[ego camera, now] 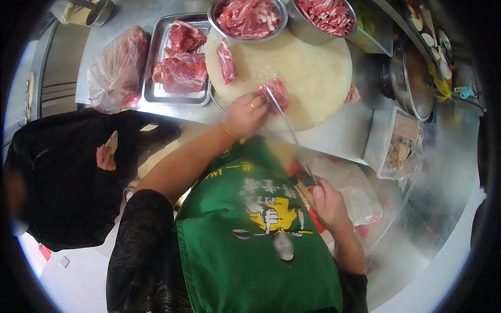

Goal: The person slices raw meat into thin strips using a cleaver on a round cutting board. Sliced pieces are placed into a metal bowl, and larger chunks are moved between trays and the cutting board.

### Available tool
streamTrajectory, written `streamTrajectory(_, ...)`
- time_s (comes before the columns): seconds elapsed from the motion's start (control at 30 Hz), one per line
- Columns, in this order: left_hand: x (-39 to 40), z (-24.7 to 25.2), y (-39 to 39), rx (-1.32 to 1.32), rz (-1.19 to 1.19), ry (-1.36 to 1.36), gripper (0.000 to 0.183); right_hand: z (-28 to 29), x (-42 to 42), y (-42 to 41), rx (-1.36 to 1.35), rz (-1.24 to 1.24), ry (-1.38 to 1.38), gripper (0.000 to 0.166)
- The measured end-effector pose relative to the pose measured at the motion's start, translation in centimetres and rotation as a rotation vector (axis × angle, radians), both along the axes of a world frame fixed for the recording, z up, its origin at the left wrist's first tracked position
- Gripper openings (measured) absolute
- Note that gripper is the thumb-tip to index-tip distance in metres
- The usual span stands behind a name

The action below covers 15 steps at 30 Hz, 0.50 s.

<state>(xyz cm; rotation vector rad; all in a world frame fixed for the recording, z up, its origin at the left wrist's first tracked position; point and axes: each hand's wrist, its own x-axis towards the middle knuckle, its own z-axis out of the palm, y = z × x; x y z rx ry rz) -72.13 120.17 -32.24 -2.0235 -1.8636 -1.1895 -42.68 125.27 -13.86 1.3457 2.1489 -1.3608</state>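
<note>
On a round, pale cutting board [325,78], my left hand [247,113] presses its fingertips on a piece of raw red meat [278,94]. A long thin knife blade [287,123] lies across that meat beside my left fingers. Its handle end is in my right hand [330,203], low in front of the green apron. Another strip of raw meat [227,64] rests on the board's left part. Two steel containers of cut meat, a bowl [252,19] and a deeper pot [327,17], stand at the board's far edge.
Left of the board are a steel tray [178,99] with meat chunks and a plastic bag of meat [117,70]. A white bin [375,137] and a large round pan [415,82] are at right. A person in black [74,176] stands close on the left, holding a phone-like object.
</note>
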Motion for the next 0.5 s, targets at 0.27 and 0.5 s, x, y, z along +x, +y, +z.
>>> streamTrajectory(0.27, 0.2, -0.1, -0.2, 0.001, -0.023, -0.054, 0.031, -3.3, -6.0, 1.9, -0.008, 0.086, 0.032, 0.037)
streamTrajectory(0.5, 0.4, 0.5, 0.3, -0.012, 0.005, -0.051, 0.029, -3.9, 2.3, 0.4, 0.138, 0.125, 0.063, 0.035)
